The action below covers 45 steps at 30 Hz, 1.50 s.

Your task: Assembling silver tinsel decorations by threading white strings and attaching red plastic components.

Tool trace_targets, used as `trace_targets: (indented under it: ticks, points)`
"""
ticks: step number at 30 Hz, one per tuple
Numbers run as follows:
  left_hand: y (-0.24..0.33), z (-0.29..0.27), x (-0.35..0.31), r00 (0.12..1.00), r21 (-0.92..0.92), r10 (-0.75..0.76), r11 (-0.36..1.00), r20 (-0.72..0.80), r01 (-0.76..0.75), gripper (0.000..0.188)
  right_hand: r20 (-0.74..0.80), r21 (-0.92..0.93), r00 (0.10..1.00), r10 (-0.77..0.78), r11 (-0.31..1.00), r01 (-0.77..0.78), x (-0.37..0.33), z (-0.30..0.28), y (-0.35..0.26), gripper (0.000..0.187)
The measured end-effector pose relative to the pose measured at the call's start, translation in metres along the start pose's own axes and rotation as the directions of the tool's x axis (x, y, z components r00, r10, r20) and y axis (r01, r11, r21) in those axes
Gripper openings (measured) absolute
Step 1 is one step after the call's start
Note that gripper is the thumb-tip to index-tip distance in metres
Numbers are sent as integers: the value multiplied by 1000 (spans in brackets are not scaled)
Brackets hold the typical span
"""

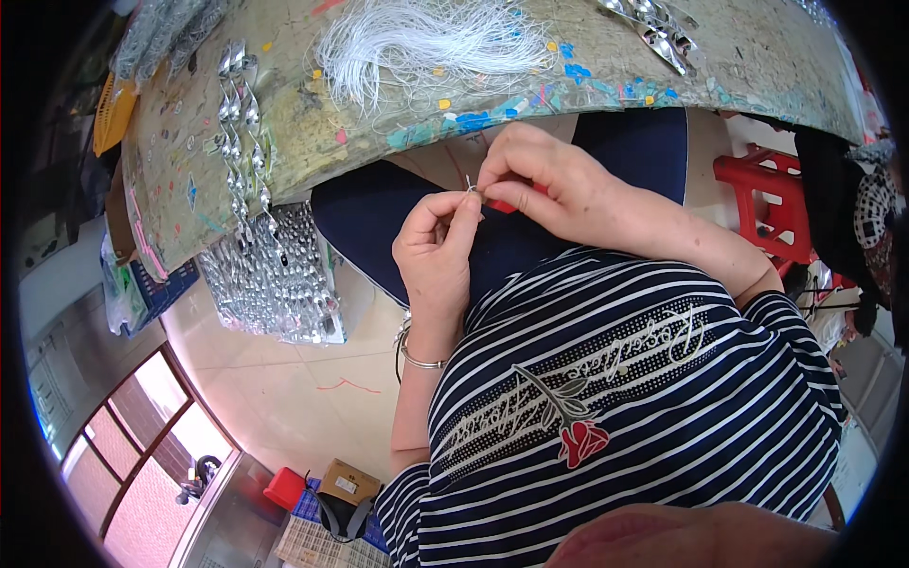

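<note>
My left hand (437, 244) is in front of the table edge, thumb and forefinger pinched on a thin white string (471, 187). Close against it, my right hand (554, 180) also pinches the string, with finger and thumb nearly meeting the left fingertips. A short end of string sticks up between them; whether it is knotted is too small to tell. Just beyond my hands, a loose bundle of white strings (407, 47) is spread on the worn table (294, 123). Something red shows behind my right thumb, partly hidden.
Twisted silver strips (248, 133) hang over the table's left edge, above a mass of similar silver pieces (275, 279). More silver strips (653, 36) lie at the far right. A red plastic stool (767, 204) stands to the right. A cardboard box (348, 481) is at the lower left.
</note>
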<state>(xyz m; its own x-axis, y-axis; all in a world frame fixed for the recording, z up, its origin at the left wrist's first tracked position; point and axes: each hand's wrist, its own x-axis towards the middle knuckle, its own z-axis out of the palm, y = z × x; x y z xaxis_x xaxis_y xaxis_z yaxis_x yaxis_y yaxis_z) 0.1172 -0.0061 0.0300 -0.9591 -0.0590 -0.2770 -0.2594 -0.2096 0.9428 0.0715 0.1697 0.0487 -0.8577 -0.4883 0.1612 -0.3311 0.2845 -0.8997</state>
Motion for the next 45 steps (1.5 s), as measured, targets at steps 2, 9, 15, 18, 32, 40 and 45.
trace_targets:
  ticks: [2, 9, 15, 18, 32, 40, 45]
  points:
    - [-1, 1, 0, 1000, 44, 27, 999, -7, -26, 3, 7, -39, 1000, -14, 999, 14, -1, 2, 2, 7]
    - [-12, -3, 3, 978, 240, 198, 948, 63, -208, 5, -18, -157, 997, -78, 985, 75, -3, 4, 7, 9]
    - [-12, -1, 6, 903, 409, 401, 806, 152, -427, 8, 21, -276, 993, -116, 954, 117, 2, 0, 6, 9]
    - [-11, -1, 4, 881, 465, 438, 751, 181, -469, 8, 14, -336, 989, -145, 931, 141, 3, 1, 6, 10]
    - [-6, -4, 1, 992, -97, -124, 987, 36, 127, 9, 239, 619, 846, 477, 596, -511, 1, 11, 14, 9]
    - [-3, -1, 1, 995, -37, -96, 995, -35, 95, 8, 239, 613, 848, 474, 603, -510, -1, 12, 17, 11]
    - [-4, -1, -1, 996, 18, -75, 997, -45, 76, 8, 273, 583, 833, 482, 605, -542, -1, 9, 14, 12]
